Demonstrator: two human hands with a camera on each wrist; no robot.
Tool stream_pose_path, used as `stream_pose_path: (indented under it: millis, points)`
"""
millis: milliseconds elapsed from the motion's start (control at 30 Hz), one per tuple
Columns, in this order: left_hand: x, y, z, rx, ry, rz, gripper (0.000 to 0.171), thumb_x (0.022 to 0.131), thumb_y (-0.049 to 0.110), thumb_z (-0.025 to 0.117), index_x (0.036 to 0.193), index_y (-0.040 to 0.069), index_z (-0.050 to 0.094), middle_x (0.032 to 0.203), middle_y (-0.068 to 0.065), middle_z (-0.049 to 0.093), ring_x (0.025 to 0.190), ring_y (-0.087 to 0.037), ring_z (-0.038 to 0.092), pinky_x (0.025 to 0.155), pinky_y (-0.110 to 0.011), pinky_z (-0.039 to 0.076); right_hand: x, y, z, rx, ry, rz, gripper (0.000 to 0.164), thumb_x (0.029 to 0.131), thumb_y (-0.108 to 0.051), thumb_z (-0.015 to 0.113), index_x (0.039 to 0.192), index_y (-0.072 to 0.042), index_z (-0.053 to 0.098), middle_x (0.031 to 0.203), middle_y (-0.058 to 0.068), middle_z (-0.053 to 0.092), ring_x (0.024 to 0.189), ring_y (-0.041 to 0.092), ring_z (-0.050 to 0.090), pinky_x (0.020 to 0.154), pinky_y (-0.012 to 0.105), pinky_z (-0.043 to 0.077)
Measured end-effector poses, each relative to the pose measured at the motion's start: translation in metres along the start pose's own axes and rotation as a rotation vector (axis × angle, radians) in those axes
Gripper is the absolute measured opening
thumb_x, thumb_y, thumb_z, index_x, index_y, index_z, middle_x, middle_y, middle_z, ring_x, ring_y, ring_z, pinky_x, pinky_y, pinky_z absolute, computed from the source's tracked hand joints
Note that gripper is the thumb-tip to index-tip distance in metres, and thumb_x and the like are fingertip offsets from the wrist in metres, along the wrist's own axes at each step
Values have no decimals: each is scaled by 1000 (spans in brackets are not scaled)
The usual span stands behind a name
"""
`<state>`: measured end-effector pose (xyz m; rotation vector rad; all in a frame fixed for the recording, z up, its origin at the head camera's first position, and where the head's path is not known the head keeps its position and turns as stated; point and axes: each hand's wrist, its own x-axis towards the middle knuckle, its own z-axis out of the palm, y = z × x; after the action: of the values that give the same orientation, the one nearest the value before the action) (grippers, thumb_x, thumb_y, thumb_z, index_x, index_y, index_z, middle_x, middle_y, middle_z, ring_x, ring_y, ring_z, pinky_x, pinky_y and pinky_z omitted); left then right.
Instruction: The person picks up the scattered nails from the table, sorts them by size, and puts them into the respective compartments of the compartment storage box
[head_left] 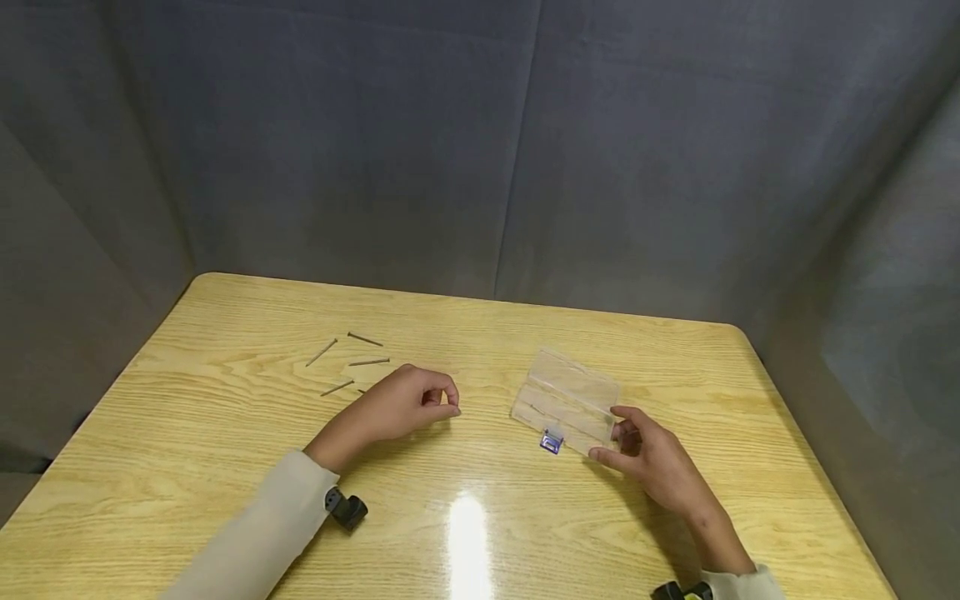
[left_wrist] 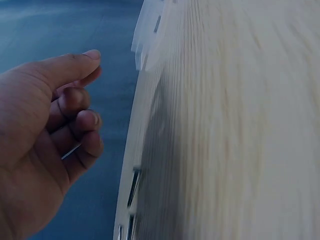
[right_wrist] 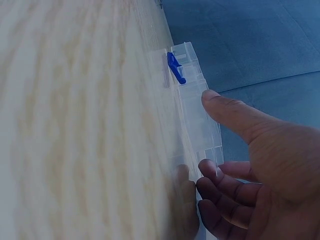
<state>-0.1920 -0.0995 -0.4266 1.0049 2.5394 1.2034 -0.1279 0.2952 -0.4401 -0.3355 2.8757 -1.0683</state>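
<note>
A clear plastic box (head_left: 573,379) with a blue latch (head_left: 552,441) lies right of the table's middle. One thin dark nail shows through its plastic. My right hand (head_left: 663,462) grips the box's right end, thumb on the near side and fingers on the far side; in the right wrist view the thumb lies against the box wall (right_wrist: 197,120). Left of the box, my left hand (head_left: 405,404) hovers over the table with loosely curled fingers, thumb tip close to the index finger. Nothing shows between them in the left wrist view. Loose nails (head_left: 369,362) lie just beyond that hand, one partly hidden by it.
The wooden table (head_left: 187,433) has rounded far corners. A dark grey curtain (head_left: 360,150) hangs behind it and along both sides. A bright light reflection falls on the near middle of the tabletop.
</note>
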Motion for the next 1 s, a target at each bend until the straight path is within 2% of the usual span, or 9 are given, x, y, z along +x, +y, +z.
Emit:
stream_pose_path:
  millis: [233,367,467,700,1000]
  points:
    - [-23,-6,-16,-20,37,-4,5,98,16,73,94,17,72,70,9,56,58,-7,46,56,-27,42,-2,-1,-4,-10,7,20,78,89,-41,82,144,4,50,107,5,61,92,20,60,79,37,52]
    - [-38,-9,-23,-5,77,-46,7,96,14,75,92,18,71,71,9,55,61,-8,48,58,-28,43,-2,-1,-4,-5,-4,23,77,89,-41,82,144,3,50,108,5,62,93,20,61,79,37,53]
    - [-49,-13,-29,37,109,-85,9,95,13,77,91,19,71,72,9,56,63,-9,49,59,-29,44,-1,0,-3,-3,-5,23,77,89,-40,82,144,3,50,109,5,62,92,19,61,78,37,53]
    - [-71,-22,-42,201,159,-155,7,92,13,80,95,15,74,77,10,56,67,-9,50,62,-30,45,1,1,1,1,4,16,77,89,-39,82,144,3,49,108,5,61,93,20,63,78,37,53]
    - [-89,-32,-49,228,163,-197,7,90,8,80,96,11,76,81,10,61,74,-9,55,68,-33,49,1,1,2,-7,8,7,75,89,-39,83,143,3,50,107,5,61,90,19,61,77,37,52]
